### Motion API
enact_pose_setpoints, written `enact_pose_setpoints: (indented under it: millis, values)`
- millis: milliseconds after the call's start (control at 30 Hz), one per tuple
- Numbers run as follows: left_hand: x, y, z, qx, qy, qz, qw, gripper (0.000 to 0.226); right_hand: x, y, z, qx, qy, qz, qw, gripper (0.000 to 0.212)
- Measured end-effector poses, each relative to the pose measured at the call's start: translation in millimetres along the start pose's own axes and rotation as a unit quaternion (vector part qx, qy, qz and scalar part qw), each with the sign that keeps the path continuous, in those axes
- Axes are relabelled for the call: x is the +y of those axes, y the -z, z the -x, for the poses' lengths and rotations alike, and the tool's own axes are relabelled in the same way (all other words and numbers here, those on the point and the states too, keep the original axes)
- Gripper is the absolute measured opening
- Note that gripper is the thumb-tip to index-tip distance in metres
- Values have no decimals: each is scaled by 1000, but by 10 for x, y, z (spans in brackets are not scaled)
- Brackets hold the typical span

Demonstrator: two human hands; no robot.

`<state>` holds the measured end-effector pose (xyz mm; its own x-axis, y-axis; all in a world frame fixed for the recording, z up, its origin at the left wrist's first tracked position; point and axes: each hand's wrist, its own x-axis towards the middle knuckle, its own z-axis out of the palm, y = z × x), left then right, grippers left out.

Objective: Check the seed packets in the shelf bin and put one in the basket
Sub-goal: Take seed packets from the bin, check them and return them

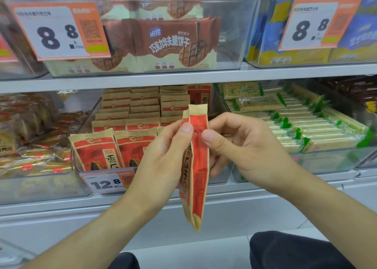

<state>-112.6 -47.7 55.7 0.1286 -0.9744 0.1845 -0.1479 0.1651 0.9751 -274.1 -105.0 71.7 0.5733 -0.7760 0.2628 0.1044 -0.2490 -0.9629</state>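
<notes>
Both hands pinch one red-and-tan seed packet (pixel 195 162) near its top: left hand (pixel 163 156), right hand (pixel 240 146). It hangs upright, edge-on, in front of the shelf bin (pixel 81 166); the basket is out of view.

Single head-worn wide-angle view, facing forward and slightly down at close range onto white metal store shelving (pixel 142 82). Clear plastic shelf bins (pixel 230 44) fill the 12 o'clock half. Both forearms enter from 6 o'clock; dark-clothed knees (pixel 295 250) sit at 5 o'clock. No second view.
</notes>
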Motion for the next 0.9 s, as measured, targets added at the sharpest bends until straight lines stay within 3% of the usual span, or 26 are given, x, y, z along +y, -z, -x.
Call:
enact_pose_setpoints:
  millis: [133,333,500,567,733,833,900]
  values:
    - [20,-1,2,17,22,25,999,57,8,56,12,-21,6,46,999,37]
    - [61,53,-23,90,72,106,988,57,-19,132,76,-183,-44,175,966,100]
    - [40,65,-17,105,74,89,988,85,-24,80,99,-218,-67,132,965,100]
    - [45,73,-4,103,75,89,988,83,-25,79,84,-205,-61,124,969,95]
    - [66,168,-20,-41,39,62,996,77,-10,147,60,-196,-45,96,975,92]
    - [33,299,-61,-178,-9,-39,983,104,-19,235,36,-186,-45,72,979,90]
    - [37,341,-67,-229,-11,-64,971,109,-17,291,28,-186,-56,67,979,91]
